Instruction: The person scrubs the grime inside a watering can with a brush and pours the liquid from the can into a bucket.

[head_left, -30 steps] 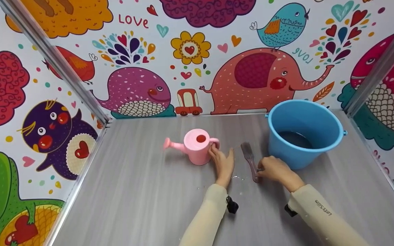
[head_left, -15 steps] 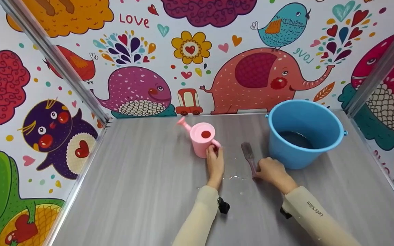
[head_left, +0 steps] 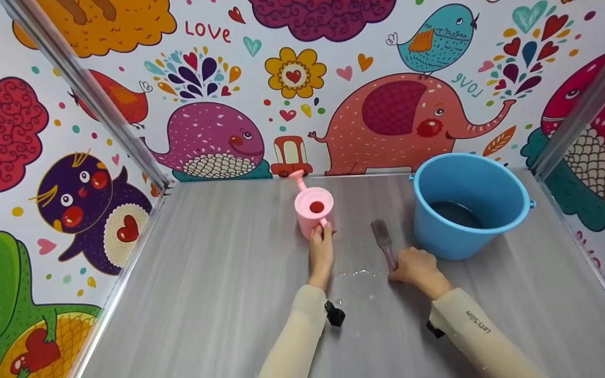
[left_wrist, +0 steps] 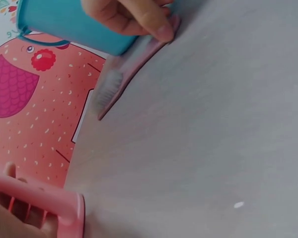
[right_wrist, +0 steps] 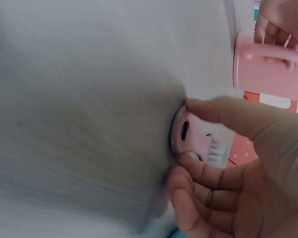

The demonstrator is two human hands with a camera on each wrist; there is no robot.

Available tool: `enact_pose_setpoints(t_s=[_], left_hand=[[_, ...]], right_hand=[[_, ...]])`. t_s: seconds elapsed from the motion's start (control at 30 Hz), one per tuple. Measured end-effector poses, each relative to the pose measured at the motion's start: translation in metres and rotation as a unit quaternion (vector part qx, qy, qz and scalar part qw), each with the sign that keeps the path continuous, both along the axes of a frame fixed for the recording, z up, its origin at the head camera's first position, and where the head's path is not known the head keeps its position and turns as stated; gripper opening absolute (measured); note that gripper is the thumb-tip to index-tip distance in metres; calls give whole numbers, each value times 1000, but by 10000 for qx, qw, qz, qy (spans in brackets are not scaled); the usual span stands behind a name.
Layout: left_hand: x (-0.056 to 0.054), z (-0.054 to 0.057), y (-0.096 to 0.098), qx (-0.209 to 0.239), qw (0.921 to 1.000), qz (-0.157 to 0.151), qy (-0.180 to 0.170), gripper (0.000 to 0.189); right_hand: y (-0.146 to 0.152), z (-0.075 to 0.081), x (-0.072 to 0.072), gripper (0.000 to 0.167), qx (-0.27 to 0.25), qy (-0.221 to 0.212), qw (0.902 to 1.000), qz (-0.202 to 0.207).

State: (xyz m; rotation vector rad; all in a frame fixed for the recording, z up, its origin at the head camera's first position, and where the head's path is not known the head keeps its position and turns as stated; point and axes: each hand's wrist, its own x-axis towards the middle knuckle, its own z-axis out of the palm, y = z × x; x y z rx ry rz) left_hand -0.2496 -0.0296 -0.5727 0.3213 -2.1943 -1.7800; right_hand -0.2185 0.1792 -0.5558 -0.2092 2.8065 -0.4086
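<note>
A small pink watering can (head_left: 308, 220) stands at the middle back, its spout pointing at the rear wall. My left hand (head_left: 322, 257) has its fingers curled through the can's handle (left_wrist: 35, 196). Right of it lies a mauve scrubbing brush (head_left: 382, 236), its bristle end toward the back. My right hand (head_left: 418, 269) pinches the near end of the brush handle (right_wrist: 188, 131) between thumb and fingers, as the right wrist view shows. In the left wrist view the white bristles (left_wrist: 111, 85) face toward the wall side.
Behind my right hand a blue bucket (head_left: 457, 244) holds some dark-looking liquid at its bottom. Water drops (head_left: 360, 272) dot the grey tabletop (head_left: 218, 294) between my forearms. Patterned walls (head_left: 292, 126) close off the back and sides.
My left hand has taken hold of the watering can's handle and turned the can, so its spout swung from the left toward the back wall. The right hand stays at the brush, barely shifted.
</note>
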Motion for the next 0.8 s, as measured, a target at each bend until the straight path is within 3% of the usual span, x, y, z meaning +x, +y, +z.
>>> enact_pose_setpoints(t_s=[0.17, 0.3, 0.4, 0.5, 0.67, 0.77, 0.8], left_hand=[[-1, 1, -6, 236, 9996, -85, -88, 31], [-2, 0, -11, 414, 9986, -319, -121, 36], [-3, -1, -14, 440, 9975, -519, -193, 39], [-4, -2, -17, 418, 9957, -770, -289, 41], [-6, 0, -21, 350, 9924, -1114, -382, 43], [-8, 2, -23, 327, 9910, -1200, -502, 39], [-11, -3, -24, 309, 9909, -1204, -521, 40]], right_hand=[[5, -2, 0, 29, -315, -255, 9992, -41], [10, -3, 1, 20, -943, -311, 9950, -129], [13, -4, 1, 14, -1639, -330, 9856, -272], [15, -2, 2, 14, -2392, -295, 9693, -484], [17, 8, 2, 13, -3239, 124, 9418, -890], [15, 20, 3, 14, -3276, 730, 9365, -1014], [14, 25, 3, 15, -3191, 993, 9370, -1022]])
